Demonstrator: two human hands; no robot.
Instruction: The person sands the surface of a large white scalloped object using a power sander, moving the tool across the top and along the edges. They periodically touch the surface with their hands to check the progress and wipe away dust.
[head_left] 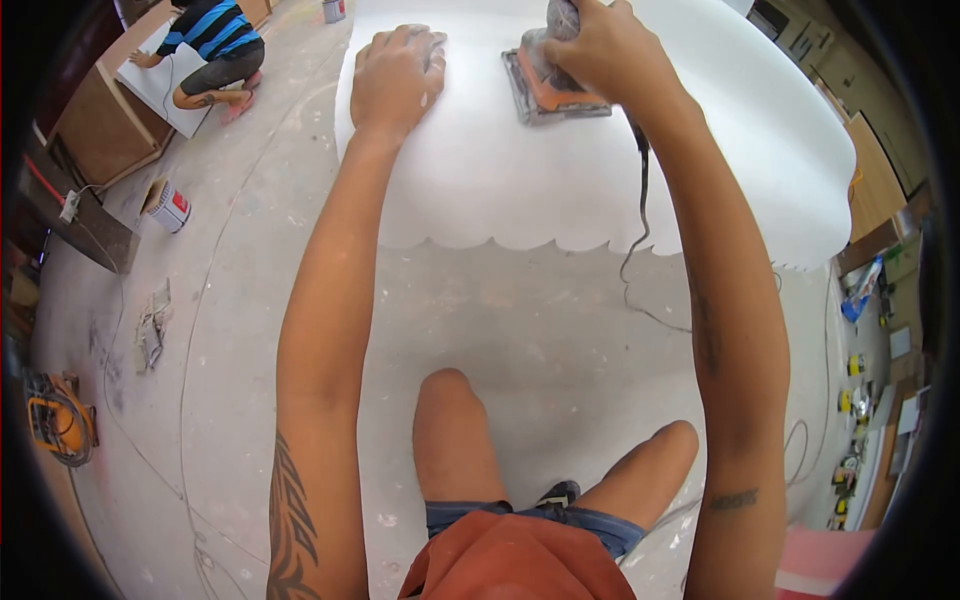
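Evidently the right hand has the firmer job: its grip is wrapped around the top of an orange sander, whose dusty square base sits flat on a white board. Holding it from above probably lets the arm's weight press the base evenly against the surface. The left hand is on the same board, near its left edge and apart from the sander, fingers bent over a greyish thing too blurred to name. Whether that grip is grasping it or merely resting against it, I cannot tell; its place there may help steady the board or balance the person's lean.

The board's near edge is wavy, cut in small scallops, and the person's knees are below it, set apart, likely so that both arms can stretch forward freely. A dark cord hangs from the sander over that edge towards the grey floor, on the right side, where it keeps out from under the base.

Off to the left, another person crouches with a hand on a white panel beside a brown cabinet. A paint can and some crumpled paper are on the floor nearer by, well apart from the sander.
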